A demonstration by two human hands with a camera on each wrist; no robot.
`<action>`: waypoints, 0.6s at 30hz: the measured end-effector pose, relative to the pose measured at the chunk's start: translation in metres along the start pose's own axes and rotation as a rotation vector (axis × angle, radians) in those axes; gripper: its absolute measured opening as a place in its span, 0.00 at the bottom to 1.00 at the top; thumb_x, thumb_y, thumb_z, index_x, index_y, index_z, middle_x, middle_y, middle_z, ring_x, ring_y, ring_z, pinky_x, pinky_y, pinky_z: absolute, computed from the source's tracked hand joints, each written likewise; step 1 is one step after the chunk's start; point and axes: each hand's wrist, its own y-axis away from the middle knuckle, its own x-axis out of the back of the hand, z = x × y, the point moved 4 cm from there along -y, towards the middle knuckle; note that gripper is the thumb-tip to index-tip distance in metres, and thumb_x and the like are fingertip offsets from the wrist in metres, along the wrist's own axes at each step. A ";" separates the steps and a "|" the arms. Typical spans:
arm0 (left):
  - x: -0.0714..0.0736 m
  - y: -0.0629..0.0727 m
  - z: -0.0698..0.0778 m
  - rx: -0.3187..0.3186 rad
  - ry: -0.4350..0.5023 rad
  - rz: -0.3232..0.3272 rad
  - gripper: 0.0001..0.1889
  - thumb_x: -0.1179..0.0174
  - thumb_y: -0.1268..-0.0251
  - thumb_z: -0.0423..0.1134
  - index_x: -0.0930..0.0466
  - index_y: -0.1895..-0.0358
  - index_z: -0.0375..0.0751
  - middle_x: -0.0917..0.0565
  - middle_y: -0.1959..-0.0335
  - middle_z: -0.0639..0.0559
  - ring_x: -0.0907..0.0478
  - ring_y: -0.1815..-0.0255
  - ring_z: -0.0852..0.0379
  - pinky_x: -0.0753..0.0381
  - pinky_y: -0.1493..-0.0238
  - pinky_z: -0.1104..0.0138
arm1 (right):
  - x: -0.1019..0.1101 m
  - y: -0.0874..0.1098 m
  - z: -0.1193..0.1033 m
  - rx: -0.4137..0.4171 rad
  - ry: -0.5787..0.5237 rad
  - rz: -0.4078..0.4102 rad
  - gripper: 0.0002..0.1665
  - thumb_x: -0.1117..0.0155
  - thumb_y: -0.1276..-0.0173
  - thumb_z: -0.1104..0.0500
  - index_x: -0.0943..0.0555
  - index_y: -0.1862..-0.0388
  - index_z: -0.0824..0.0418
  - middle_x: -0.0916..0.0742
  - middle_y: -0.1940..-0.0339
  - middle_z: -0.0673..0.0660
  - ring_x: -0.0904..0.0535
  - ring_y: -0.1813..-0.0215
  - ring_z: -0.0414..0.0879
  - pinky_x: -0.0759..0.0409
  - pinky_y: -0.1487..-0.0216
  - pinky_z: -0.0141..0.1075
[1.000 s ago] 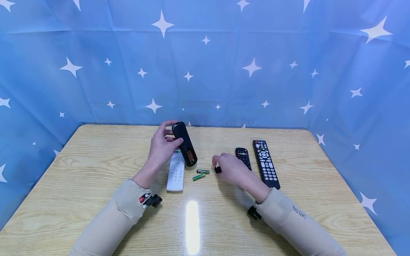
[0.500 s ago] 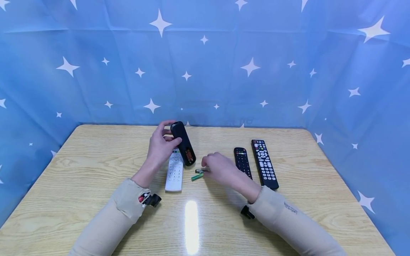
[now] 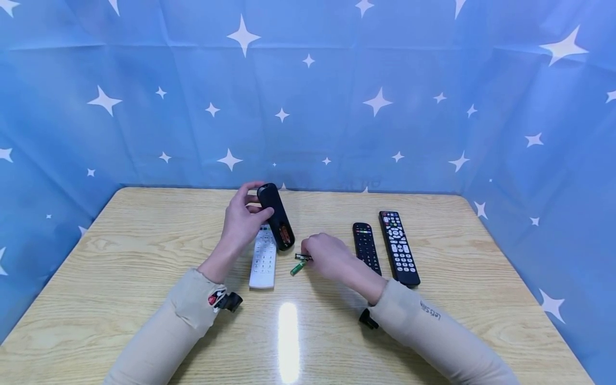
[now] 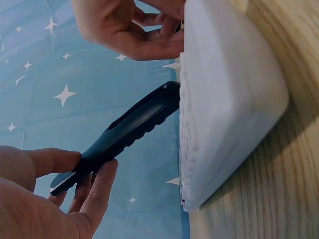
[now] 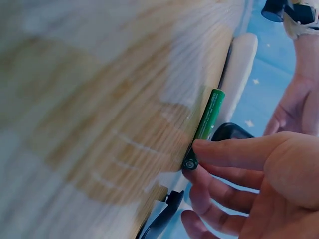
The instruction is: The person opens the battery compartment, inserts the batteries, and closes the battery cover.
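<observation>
My left hand [image 3: 242, 216] holds a black remote control [image 3: 276, 214] tilted, back side up, thumb on its back. The remote's open battery compartment shows at its lower end; the left wrist view has the remote [image 4: 129, 124] from the side. My right hand [image 3: 332, 258] pinches a battery [image 5: 190, 163] at its end between thumb and index finger. A green battery [image 3: 298, 268] lies against it, slanting on the table. Beneath the left hand's remote lies a white remote [image 3: 263, 264], keys up. A small black curved piece with a tab [image 5: 164, 214] shows below my right fingers.
To the right of my right hand lie a short black remote [image 3: 366, 247] and a longer black remote [image 3: 399, 248], both keys up. The wooden table [image 3: 159, 230] ends at a blue star-printed cloth [image 3: 308, 133].
My right hand has moved left from beside a small black piece onto the batteries. The green battery has turned to a steeper slant. My left hand and its remote stay nearly still.
</observation>
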 end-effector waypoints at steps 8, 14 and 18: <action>0.000 0.001 0.000 -0.007 -0.030 -0.002 0.31 0.35 0.33 0.24 0.30 0.29 0.47 0.20 0.46 0.38 0.16 0.53 0.43 0.12 0.57 0.59 | 0.000 0.002 0.002 -0.011 -0.018 0.007 0.10 0.30 0.31 0.68 0.18 0.71 0.58 0.19 0.73 0.50 0.25 0.69 0.45 0.24 0.70 0.39; 0.000 0.001 0.000 -0.007 -0.014 -0.003 0.31 0.35 0.33 0.24 0.30 0.28 0.47 0.20 0.47 0.38 0.16 0.53 0.43 0.12 0.55 0.55 | 0.000 0.002 0.005 -0.017 -0.014 -0.006 0.11 0.33 0.31 0.70 0.19 0.72 0.58 0.21 0.73 0.49 0.27 0.70 0.44 0.26 0.70 0.38; 0.000 0.001 0.001 -0.007 -0.014 -0.002 0.31 0.35 0.33 0.24 0.30 0.29 0.47 0.20 0.47 0.38 0.16 0.53 0.43 0.12 0.55 0.55 | 0.002 0.003 0.007 -0.021 -0.032 0.001 0.10 0.35 0.35 0.73 0.19 0.71 0.58 0.18 0.70 0.52 0.27 0.68 0.45 0.25 0.68 0.39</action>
